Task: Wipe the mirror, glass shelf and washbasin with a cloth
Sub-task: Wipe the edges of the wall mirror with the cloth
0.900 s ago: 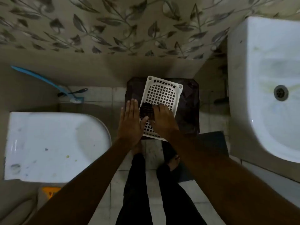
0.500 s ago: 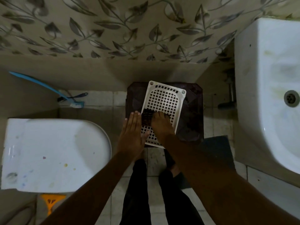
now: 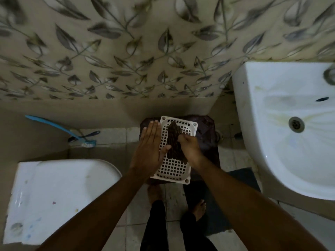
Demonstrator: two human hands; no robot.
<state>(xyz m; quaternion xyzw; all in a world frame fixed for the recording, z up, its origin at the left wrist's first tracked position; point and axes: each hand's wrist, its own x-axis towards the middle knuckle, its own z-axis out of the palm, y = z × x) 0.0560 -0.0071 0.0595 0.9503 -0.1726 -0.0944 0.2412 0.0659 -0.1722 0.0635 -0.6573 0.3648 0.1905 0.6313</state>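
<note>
A dark brown cloth [image 3: 174, 142] hangs in a long point above a white plastic mesh basket [image 3: 173, 169]. My right hand [image 3: 189, 151] pinches the cloth at its right edge and holds it up over the basket. My left hand [image 3: 149, 151] is flat, fingers straight and together, beside the basket's left rim, holding nothing. The white washbasin [image 3: 290, 156] with its round drain is at the right. Mirror and glass shelf are out of view.
The basket rests on a dark stool [image 3: 206, 134] against the leaf-patterned wall. A white toilet lid [image 3: 59, 196] is at the lower left, a blue toilet brush [image 3: 59, 128] behind it. A dark mat [image 3: 237, 180] and my bare feet are on the tiled floor.
My right hand has lifted the cloth out of the basket, so it now hangs stretched above it. My left hand has slid forward along the basket's left side. The camera has tilted up.
</note>
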